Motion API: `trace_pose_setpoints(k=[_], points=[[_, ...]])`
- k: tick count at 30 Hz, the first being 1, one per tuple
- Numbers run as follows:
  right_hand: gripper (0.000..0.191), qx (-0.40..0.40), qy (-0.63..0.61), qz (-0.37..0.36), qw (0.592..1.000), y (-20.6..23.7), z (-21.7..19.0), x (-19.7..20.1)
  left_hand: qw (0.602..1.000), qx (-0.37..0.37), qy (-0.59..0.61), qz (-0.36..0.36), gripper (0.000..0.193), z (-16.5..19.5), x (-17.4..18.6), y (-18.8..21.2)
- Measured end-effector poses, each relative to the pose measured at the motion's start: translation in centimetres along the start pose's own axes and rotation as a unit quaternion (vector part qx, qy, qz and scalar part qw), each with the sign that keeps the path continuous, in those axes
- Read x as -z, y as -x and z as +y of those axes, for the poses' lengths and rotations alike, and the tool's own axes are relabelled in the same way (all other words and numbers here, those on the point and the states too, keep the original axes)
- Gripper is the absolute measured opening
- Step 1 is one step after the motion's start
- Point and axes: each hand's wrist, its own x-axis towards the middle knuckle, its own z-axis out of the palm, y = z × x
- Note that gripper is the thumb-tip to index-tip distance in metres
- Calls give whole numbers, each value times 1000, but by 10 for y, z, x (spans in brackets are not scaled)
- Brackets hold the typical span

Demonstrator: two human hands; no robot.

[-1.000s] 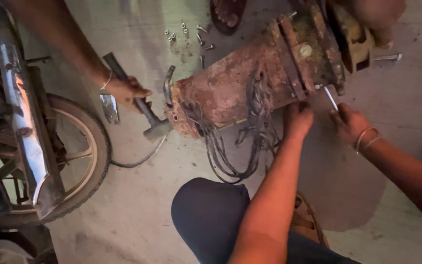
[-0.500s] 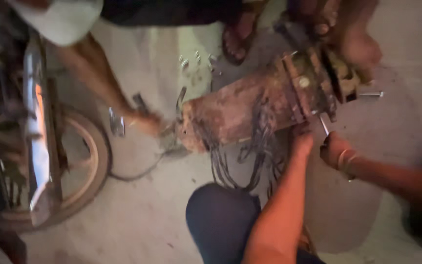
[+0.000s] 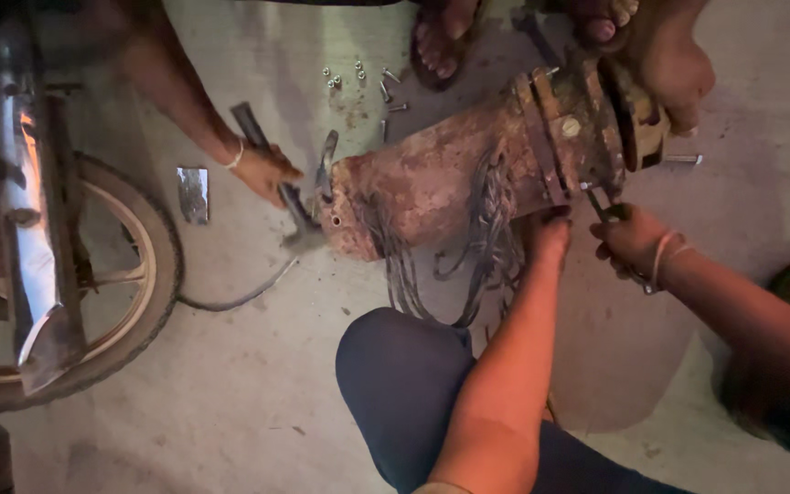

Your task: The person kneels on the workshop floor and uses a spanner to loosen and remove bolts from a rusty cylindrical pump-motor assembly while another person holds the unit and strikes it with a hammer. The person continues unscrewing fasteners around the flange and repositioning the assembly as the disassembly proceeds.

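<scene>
While the left hand [image 3: 550, 233] is pressed against the rusty motor casing [image 3: 450, 178] and pliers [image 3: 603, 203] are clamped in the right hand [image 3: 631, 240] at three o'clock, a slip off the flange could be caused; fingers may be pinched.

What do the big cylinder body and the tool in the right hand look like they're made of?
The cylinder body looks like cast iron or steel: a rough, reddish-brown rusted crust covers it, with thick flange rings at one end. The tool in the right hand appears to be dark metal, slim and hard-edged, though it is too small to tell its finish. The left hand presses the body's underside.
</scene>
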Motion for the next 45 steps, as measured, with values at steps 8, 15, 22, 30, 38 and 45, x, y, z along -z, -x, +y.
trace_pose_setpoints(k=[8,15,22,30,38,45], points=[[16,-44,-38,-40,998,-24,2,11,997,-46,59,3,26,-25,7,-20],[20,-4,-49,-2,999,3,-6,-14,1000,-15,-2,9,24,-29,15,-15],[29,-58,44,16,997,2,-11,23,997,-30,73,22,23,-37,12,-23],[26,150,66,91,982,-36,69,-23,995,-62,-52,52,29,-36,14,-18],[23,343,85,180,918,-65,116,-31,994,-102,26,41,41,-50,18,-24],[44,364,243,173,882,-79,114,-10,986,-78,150,8,43,-63,12,-28]])
